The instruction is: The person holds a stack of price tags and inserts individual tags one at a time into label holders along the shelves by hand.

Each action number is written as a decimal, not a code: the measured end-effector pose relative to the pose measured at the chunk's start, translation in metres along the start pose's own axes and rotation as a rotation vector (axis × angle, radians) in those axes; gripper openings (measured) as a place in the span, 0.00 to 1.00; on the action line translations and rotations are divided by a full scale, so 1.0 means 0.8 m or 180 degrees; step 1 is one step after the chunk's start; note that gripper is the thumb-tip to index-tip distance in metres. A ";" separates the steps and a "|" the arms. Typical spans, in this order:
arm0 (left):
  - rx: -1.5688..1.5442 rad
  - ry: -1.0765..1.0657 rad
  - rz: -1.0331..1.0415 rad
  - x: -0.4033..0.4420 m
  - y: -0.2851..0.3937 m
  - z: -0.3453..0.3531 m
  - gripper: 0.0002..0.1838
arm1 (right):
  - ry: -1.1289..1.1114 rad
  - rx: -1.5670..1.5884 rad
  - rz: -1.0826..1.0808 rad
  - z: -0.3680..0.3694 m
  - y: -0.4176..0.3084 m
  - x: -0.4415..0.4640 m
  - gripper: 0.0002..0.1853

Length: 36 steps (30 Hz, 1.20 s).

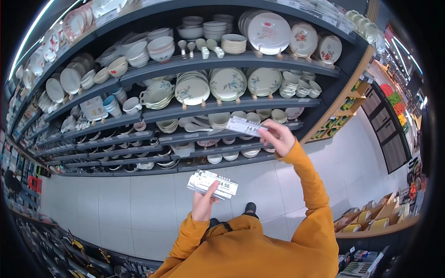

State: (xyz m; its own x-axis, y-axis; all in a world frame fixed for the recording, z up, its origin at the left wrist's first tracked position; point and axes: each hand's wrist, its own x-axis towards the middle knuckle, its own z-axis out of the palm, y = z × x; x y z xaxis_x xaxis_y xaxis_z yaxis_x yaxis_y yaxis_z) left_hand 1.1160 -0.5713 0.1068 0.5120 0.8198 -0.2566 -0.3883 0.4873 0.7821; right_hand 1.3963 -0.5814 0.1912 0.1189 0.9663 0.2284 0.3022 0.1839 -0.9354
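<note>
A small stack of white price tags (pixel 213 184) is in my left hand (pixel 204 204), low in front of my body, with the thumb pressed on top. The uppermost tag reads 24.50. My right hand (pixel 277 138) is raised towards the shelves and pinches one price tag (pixel 243 126) by its right end; it reads 14.90 or similar, the last digits partly covered by the fingers. From this view the tag overlaps the bowls (pixel 219 120) on a middle shelf. I cannot tell whether it touches the shelf edge.
Long dark shelves (pixel 208 106) ahead hold flowered plates (pixel 228 84), bowls, cups and spoons. A wooden end unit (pixel 340 104) stands at the right. Behind me are racks of kitchen tools (pixel 92 250) and a wooden display (pixel 378 222). Tiled floor (pixel 148 199) runs between.
</note>
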 end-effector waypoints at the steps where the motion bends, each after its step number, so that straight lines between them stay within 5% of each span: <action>1: 0.0009 -0.0008 -0.0047 0.006 -0.008 0.012 0.13 | 0.0166 -0.0226 -0.0035 -0.028 0.007 0.002 0.08; 10: 0.0022 -0.0058 -0.0263 0.083 -0.104 0.164 0.09 | 0.1462 -0.1667 -0.0816 -0.366 0.090 0.116 0.11; 15: 0.0006 0.0126 -0.0251 0.107 -0.157 0.261 0.08 | 0.1681 -0.2538 -0.0553 -0.519 0.117 0.210 0.10; 20: 0.0041 0.0351 -0.0243 0.119 -0.191 0.313 0.09 | 0.1174 -0.2834 -0.0315 -0.581 0.164 0.268 0.11; 29: 0.0158 0.0544 -0.0211 0.142 -0.210 0.361 0.10 | 0.0559 -0.0964 -0.0306 -0.595 0.163 0.272 0.12; 36: 0.0205 0.0582 -0.0039 0.162 -0.218 0.377 0.10 | 0.0010 -0.1201 -0.0030 -0.614 0.164 0.269 0.15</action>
State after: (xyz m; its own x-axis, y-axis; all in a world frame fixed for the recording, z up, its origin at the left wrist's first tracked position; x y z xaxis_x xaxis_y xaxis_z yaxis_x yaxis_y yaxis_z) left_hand 1.4813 -0.6405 0.1083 0.3665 0.8578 -0.3605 -0.3300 0.4821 0.8116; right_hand 1.9257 -0.4379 0.2502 0.1171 0.9642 0.2378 0.6305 0.1129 -0.7680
